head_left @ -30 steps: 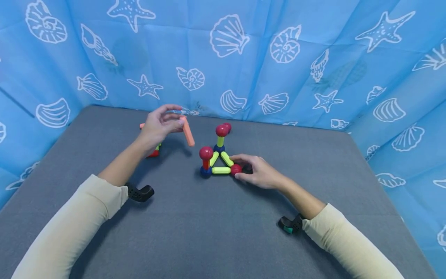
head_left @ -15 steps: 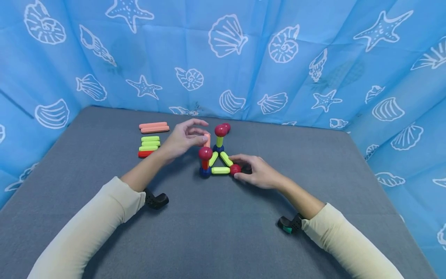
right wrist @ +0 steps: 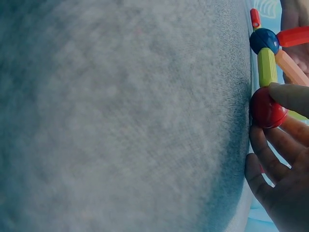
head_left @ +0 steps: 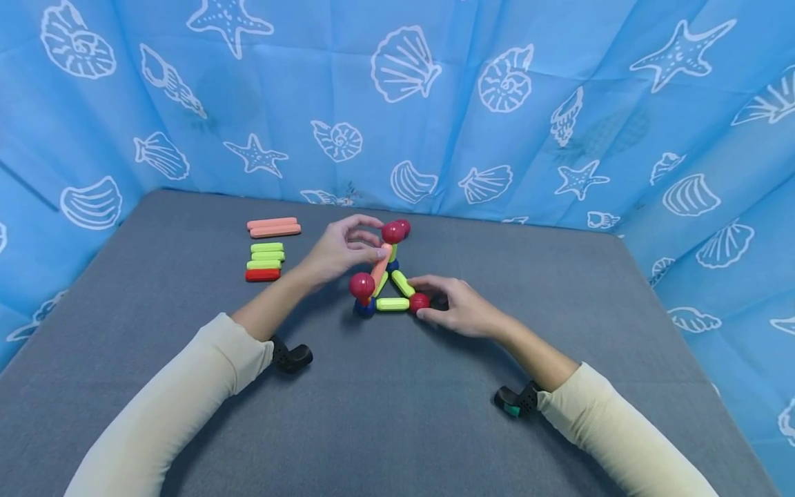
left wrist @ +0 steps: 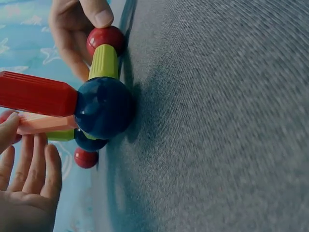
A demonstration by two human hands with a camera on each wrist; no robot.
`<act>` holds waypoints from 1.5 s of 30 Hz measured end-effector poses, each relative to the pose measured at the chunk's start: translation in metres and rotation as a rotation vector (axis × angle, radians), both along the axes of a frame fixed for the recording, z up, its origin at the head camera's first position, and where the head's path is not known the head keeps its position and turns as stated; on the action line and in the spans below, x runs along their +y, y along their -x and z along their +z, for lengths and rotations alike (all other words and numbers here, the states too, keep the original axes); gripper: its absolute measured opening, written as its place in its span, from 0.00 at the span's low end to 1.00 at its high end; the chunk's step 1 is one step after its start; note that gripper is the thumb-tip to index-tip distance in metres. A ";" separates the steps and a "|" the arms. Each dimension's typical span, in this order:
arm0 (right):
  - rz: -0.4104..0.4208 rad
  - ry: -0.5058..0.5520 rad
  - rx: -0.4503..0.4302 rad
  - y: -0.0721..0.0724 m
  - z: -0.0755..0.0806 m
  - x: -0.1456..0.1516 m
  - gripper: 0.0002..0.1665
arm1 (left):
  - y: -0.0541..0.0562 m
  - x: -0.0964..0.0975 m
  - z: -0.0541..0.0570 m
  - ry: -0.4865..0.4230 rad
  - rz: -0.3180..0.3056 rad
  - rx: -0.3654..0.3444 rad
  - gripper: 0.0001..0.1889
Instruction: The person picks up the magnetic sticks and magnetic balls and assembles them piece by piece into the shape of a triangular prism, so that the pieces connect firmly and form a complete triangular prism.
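Note:
A triangle of lime rods and balls lies on the table. At its right corner, my right hand holds the red ball between thumb and fingers. My left hand pinches the upper end of a salmon rod. This rod slants between two raised red balls: the front one and the back one. Beneath the front one, a red rod rises from a blue ball. A lime rod over another blue ball carries the back one.
Left of the build lie two salmon rods, several lime rods and a red rod in rows. Another red ball sits behind the build. A blue shell-print curtain hangs along the table's far edge.
My left hand has carried the salmon rod rightward from beside the loose rods into the build. The front raised red ball has tipped toward me. My right hand has stayed on its ball.

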State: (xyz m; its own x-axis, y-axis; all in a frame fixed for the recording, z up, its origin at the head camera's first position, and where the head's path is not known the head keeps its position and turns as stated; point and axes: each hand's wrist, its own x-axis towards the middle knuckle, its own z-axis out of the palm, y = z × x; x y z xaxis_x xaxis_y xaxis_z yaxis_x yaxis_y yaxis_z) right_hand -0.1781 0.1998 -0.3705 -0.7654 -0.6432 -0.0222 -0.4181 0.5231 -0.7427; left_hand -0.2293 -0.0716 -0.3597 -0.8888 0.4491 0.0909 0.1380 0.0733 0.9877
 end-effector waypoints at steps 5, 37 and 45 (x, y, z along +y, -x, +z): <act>0.003 0.002 0.000 0.001 -0.001 -0.001 0.31 | -0.001 0.001 -0.001 -0.013 -0.003 -0.010 0.24; -0.005 -0.017 -0.003 -0.001 0.001 0.000 0.32 | -0.034 -0.156 -0.002 0.778 0.028 0.356 0.22; -0.007 -0.017 -0.005 -0.001 0.000 0.000 0.32 | -0.033 -0.148 -0.009 0.770 0.008 0.306 0.22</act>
